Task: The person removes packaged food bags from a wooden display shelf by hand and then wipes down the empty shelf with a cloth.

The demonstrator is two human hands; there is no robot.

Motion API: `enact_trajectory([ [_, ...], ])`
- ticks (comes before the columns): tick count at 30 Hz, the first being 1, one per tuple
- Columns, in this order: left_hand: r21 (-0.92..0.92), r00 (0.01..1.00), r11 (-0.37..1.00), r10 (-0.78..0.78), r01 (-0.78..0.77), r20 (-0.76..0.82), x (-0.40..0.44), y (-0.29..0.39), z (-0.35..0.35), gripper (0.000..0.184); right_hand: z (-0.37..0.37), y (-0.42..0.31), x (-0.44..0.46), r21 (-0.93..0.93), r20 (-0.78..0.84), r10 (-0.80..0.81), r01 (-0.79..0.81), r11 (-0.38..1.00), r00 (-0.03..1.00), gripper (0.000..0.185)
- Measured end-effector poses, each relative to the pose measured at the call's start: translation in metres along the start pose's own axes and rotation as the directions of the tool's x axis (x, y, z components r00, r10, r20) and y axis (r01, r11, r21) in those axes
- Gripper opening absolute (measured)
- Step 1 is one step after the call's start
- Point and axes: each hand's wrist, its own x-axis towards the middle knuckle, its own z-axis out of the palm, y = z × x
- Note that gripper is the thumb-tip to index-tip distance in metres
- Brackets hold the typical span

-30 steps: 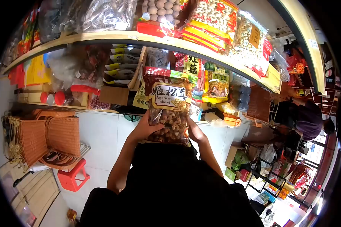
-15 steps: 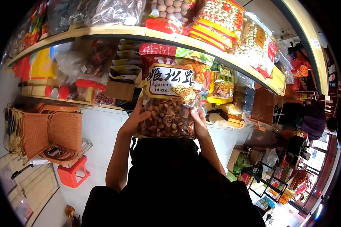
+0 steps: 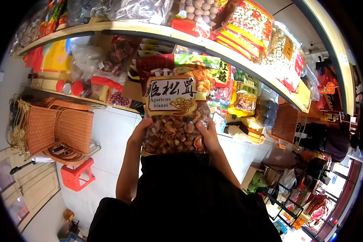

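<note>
A large clear-windowed bag of dried mushrooms (image 3: 171, 131), labelled "Agaricus blazei", is held upright before my chest, its red and green top reaching up near the shelf edge. My left hand (image 3: 141, 131) grips the bag's lower left side. On the lower right side, my right hand (image 3: 207, 135) holds it with the thumb on the front. The fingers behind the bag are hidden on both sides.
Above runs a wooden shelf (image 3: 145, 29) with bagged nuts (image 3: 250, 24). Packets and jars fill the lower shelf behind the bag. Wicker chairs (image 3: 72, 129) and a red stool (image 3: 77, 174) stand left. A person in dark clothes (image 3: 336, 143) is at the far right.
The bag has tilted to face me more squarely and shifted slightly left against the shelves. My right thumb has come onto its front. The surroundings have shifted right in view.
</note>
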Motion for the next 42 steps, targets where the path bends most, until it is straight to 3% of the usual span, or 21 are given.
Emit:
enact_trajectory([
  [5,-0.032,0.999,0.999,0.039,-0.038,0.015,0.002,0.008,0.018,0.088,0.011,-0.021,0.002,0.131,-0.064,0.103,-0.094,0.987,0.993,0.053],
  [7,0.068,0.982,0.980,0.183,-0.186,0.052,0.007,0.008,0.020,0.089,0.011,-0.027,0.003,0.124,-0.066,0.090,-0.081,0.989,0.994,0.052],
  [13,0.091,0.973,0.969,0.229,-0.228,-0.003,-0.004,0.017,0.045,0.089,0.004,-0.035,0.002,0.111,0.002,0.013,-0.013,0.994,1.000,0.051],
  [17,0.142,0.976,0.966,0.217,-0.216,0.012,-0.006,0.022,0.042,0.088,0.015,-0.051,-0.003,0.056,0.006,-0.090,0.090,0.994,0.996,0.053],
  [18,0.155,0.975,0.963,0.221,-0.222,0.025,-0.005,0.024,0.042,0.088,0.011,-0.050,-0.006,0.018,-0.014,0.001,-0.001,1.000,1.000,0.053],
  [19,0.168,0.973,0.959,0.227,-0.230,0.039,-0.005,0.026,0.043,0.087,0.010,-0.049,-0.009,0.018,-0.019,-0.008,0.008,1.000,1.000,0.053],
  [23,0.213,0.982,0.959,0.187,-0.185,0.010,-0.003,0.031,0.040,0.088,0.016,-0.055,-0.016,0.014,-0.004,-0.142,0.142,0.990,0.990,0.051],
  [27,0.228,0.984,0.958,0.179,-0.175,0.006,-0.003,0.035,0.045,0.087,0.010,-0.044,-0.019,0.141,-0.037,-0.123,0.127,0.982,0.992,0.051],
  [29,0.190,0.982,0.964,0.191,-0.187,-0.006,-0.004,0.035,0.050,0.084,0.013,-0.049,-0.019,0.049,-0.010,-0.206,0.206,0.977,0.979,0.052],
  [30,0.274,0.985,0.948,0.173,-0.163,-0.014,-0.003,0.035,0.040,0.081,0.010,-0.050,-0.017,0.012,0.025,-0.223,0.223,0.975,0.975,0.054],
  [32,0.257,0.991,0.959,0.134,-0.122,-0.029,-0.011,0.043,0.054,0.081,0.009,-0.051,-0.024,-0.058,-0.026,-0.254,0.253,0.966,0.967,0.060],
  [33,0.258,0.990,0.956,0.144,-0.140,0.005,-0.009,0.048,0.059,0.081,0.002,-0.048,-0.023,-0.108,-0.030,-0.294,0.289,0.951,0.955,0.062],
  [36,0.282,0.965,0.925,0.223,-0.254,0.138,-0.010,0.062,0.078,0.080,0.000,-0.065,-0.027,-0.023,-0.021,-0.339,0.338,0.941,0.941,0.063],
  [37,0.309,0.924,0.879,0.298,-0.363,0.240,-0.004,0.066,0.084,0.076,0.008,-0.076,-0.028,-0.011,-0.077,-0.412,0.412,0.911,0.908,0.064],
  [39,0.360,0.921,0.879,0.186,-0.311,0.342,-0.002,0.082,0.095,0.071,-0.004,-0.084,-0.036,-0.125,-0.087,-0.434,0.423,0.898,0.897,0.076],
  [40,0.407,0.911,0.843,0.209,-0.352,0.355,0.003,0.086,0.102,0.069,-0.002,-0.098,-0.038,-0.156,-0.123,-0.460,0.441,0.884,0.879,0.074],
  [41,0.450,0.899,0.820,0.166,-0.354,0.405,0.002,0.093,0.108,0.074,0.005,-0.109,-0.039,-0.139,-0.147,-0.570,0.554,0.821,0.809,0.070],
  [42,0.429,0.861,0.791,0.229,-0.437,0.454,0.003,0.100,0.117,0.076,0.002,-0.111,-0.038,-0.163,-0.182,-0.620,0.598,0.785,0.763,0.071],
])
